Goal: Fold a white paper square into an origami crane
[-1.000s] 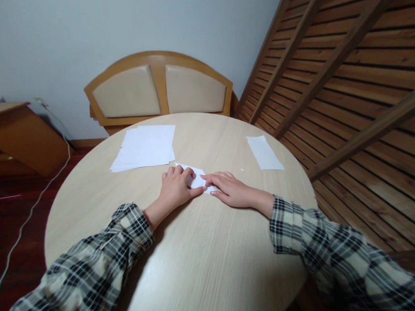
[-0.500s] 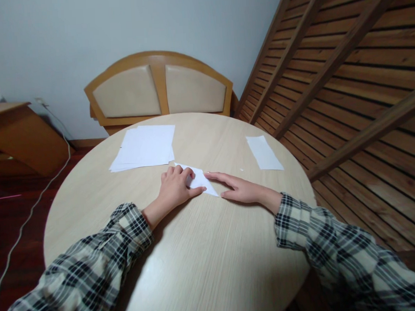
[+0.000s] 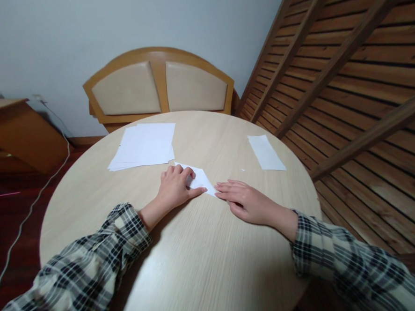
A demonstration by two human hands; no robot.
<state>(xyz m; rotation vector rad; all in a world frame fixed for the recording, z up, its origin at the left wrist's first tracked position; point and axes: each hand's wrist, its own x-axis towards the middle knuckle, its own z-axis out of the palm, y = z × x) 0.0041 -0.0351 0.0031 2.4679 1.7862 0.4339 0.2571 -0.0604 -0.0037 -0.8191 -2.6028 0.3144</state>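
Mid-table (image 3: 200, 268), pinned flat: small folded paper (image 3: 202, 179), already creased to a point on the right. Held down by left hand (image 3: 176, 188), fingers curled, thumb stretched along the near edge. Right hand (image 3: 245, 201) flat, open, empty, fingertips at the paper's tip. Judged partway folded, further creases probably left. Stack of sheets (image 3: 143, 145) beyond, unfolded; loose strip (image 3: 266, 153) well apart, right

Paper stack (image 3: 142, 146) — behind folded paper (image 3: 202, 179)
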